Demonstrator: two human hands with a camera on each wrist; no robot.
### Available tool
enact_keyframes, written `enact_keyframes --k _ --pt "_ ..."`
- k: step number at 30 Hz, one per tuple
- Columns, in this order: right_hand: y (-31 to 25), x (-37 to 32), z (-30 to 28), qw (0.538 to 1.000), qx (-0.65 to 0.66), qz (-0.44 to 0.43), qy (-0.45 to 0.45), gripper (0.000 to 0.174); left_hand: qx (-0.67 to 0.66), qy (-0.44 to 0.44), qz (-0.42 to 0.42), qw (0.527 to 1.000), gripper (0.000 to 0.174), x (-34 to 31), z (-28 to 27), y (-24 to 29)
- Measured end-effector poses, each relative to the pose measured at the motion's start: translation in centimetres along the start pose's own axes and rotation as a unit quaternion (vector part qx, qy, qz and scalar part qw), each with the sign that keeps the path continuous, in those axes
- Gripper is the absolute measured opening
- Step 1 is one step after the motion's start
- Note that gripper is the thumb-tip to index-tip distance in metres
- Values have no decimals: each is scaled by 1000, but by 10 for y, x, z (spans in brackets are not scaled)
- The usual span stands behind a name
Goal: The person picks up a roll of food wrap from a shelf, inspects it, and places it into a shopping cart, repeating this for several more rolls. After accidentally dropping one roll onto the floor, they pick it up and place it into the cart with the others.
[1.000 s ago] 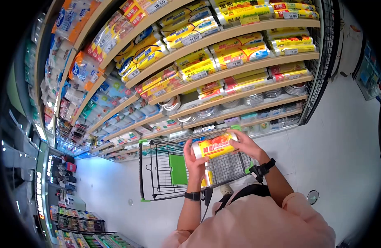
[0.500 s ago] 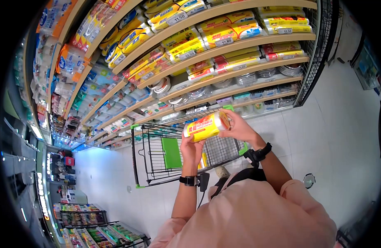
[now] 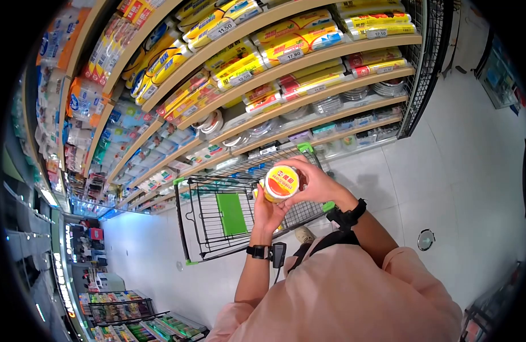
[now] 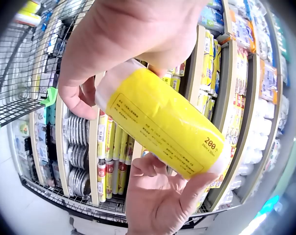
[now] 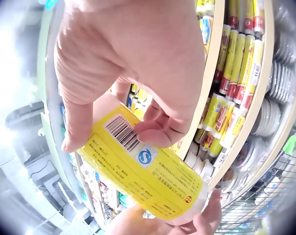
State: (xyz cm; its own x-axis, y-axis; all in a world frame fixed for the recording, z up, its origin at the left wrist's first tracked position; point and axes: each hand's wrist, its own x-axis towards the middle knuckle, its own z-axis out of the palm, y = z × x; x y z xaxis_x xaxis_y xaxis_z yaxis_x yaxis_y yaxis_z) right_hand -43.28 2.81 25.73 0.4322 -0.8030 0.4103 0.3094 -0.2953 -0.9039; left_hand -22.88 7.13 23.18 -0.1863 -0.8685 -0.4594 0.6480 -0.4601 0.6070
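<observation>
Both hands hold a yellow-wrapped roll of plastic bags (image 3: 282,183) above a shopping cart. Its round end, with a yellow and red label, faces up toward the head camera. My left hand (image 3: 267,212) grips one end of it, while my right hand (image 3: 317,183) curls round the other. In the left wrist view, small print and "200" show along the roll's side (image 4: 162,122). A barcode and a blue-and-white mark are visible on the roll (image 5: 148,166) in the right wrist view, close to the right thumb and fingers.
The wire cart (image 3: 186,228) with green corners and a green panel (image 3: 231,214) stands below the hands. Shelves (image 3: 331,51) of similar yellow rolls and stacked foil trays (image 3: 326,106) curve along the front. A wire mesh end panel (image 3: 428,62) closes the right side. Tiled floor (image 3: 400,188) lies to the right.
The roll has turned from showing its long printed side to showing its round end. Both hands have shifted with it. Shelves and cart sit slightly further left in the head view.
</observation>
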Motion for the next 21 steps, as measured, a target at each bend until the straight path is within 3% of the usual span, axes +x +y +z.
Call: enact_keyframes --k 2,5,8,12,16,18,19,20,21 --pt "-6 -2 -5 999 -33 12 -7 91 -15 8 -4 1000 50 2 -2 -3" --pt "-11 -4 -9 993 42 107 -29 92 -32 0 7 999 47 4 -7 -9" --pt "-4 -7 -12 991 90 97 -11 91 -51 -8 16 999 45 2 -3 -11" --pt "11 -10 -17 996 58 62 14 86 -42 -11 39 998 45 6 -14 -8" --pt "42 -14 -34 984 22 161 72 84 34 -3 152 988 36 10 -23 -4" --pt "48 -18 -39 961 60 257 78 85 51 16 175 983 44 9 -26 0" --pt "68 -22 -41 974 -81 200 68 85 85 32 197 976 48 7 -19 0" --pt "86 -27 -43 975 -46 210 54 87 118 47 220 967 52 5 -14 2" --pt "92 -29 -43 974 -12 221 39 88 117 58 233 964 71 5 -11 5"
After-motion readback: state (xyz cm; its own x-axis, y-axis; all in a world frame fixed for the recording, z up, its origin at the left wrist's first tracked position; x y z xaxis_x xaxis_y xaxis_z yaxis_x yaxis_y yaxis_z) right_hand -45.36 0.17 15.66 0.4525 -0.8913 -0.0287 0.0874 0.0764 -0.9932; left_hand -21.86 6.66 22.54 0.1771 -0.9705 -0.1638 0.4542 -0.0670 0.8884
